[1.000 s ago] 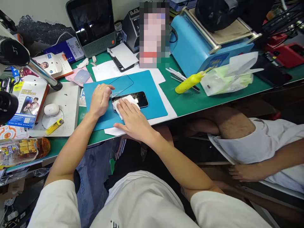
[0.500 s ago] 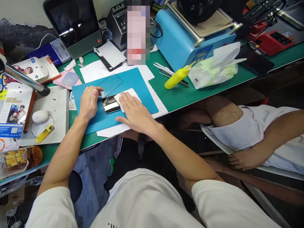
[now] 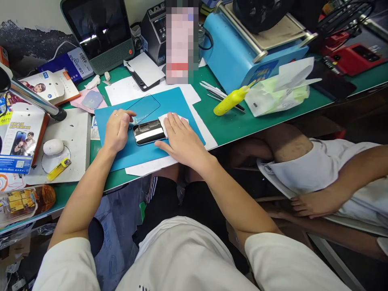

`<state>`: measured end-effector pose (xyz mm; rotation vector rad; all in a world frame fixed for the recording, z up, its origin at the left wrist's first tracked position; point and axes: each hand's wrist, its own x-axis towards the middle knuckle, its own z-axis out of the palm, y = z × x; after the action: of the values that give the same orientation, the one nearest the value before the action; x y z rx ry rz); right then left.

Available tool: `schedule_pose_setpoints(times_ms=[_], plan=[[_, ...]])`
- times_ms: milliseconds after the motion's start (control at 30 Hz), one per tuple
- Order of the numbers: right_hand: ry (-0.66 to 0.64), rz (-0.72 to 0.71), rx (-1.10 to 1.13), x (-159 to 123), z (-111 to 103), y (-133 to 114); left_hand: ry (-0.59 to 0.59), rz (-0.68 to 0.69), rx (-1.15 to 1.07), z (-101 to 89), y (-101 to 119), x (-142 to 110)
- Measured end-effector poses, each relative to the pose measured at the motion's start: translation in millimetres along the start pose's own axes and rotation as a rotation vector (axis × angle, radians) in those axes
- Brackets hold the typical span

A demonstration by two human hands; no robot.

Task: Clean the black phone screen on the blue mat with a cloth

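Note:
A phone (image 3: 148,132) with a shiny dark face lies on the blue mat (image 3: 182,101). My right hand (image 3: 184,137) is laid flat over a white tissue (image 3: 163,120), pressing it on the phone's right end; the thumb sticks out along the near edge. To the left of the phone, my left hand (image 3: 117,131) rests on the mat with its fingers curled in; whatever they may hold is hidden. Just beyond the phone lies a clear glass screen protector (image 3: 147,106) with a thin black border, its left part partly behind my left hand.
A yellow bottle (image 3: 232,101), tweezers (image 3: 212,87) and a tissue pack (image 3: 277,95) are to the right, before a blue machine (image 3: 239,52). Boxes (image 3: 22,135), a lighter (image 3: 59,169) and a lamp post (image 3: 39,99) stand left. Another person's hand (image 3: 317,202) rests at the right.
My right hand and the tissue have slid right along the phone, uncovering more of its face. My left hand stays beside the phone. The whole view has shifted slightly.

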<state>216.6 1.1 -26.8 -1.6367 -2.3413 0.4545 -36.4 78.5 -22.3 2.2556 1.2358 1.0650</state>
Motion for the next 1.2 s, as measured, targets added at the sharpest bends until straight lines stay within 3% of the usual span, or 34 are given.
schedule_pose_setpoints(times_ms=[200, 467, 700, 967, 1200], plan=[[0.059, 0.048, -0.092, -32, 6, -22, -0.011, 0.01, 0.019, 1.9, -3, 0], [0.094, 0.132, -0.162, 21, -8, -21, -0.036, 0.009, 0.045, -0.7, -1, 1], [0.086, 0.07, -0.135, 0, 1, -34, 0.022, 0.002, 0.007, 0.6, -3, -2], [0.062, -0.054, -0.146, 32, 9, -69, 0.087, -0.034, -0.013, 1.5, -8, -2], [0.065, -0.13, -0.109, 36, 20, -89, 0.066, -0.001, -0.016, 1.4, -8, -1]])
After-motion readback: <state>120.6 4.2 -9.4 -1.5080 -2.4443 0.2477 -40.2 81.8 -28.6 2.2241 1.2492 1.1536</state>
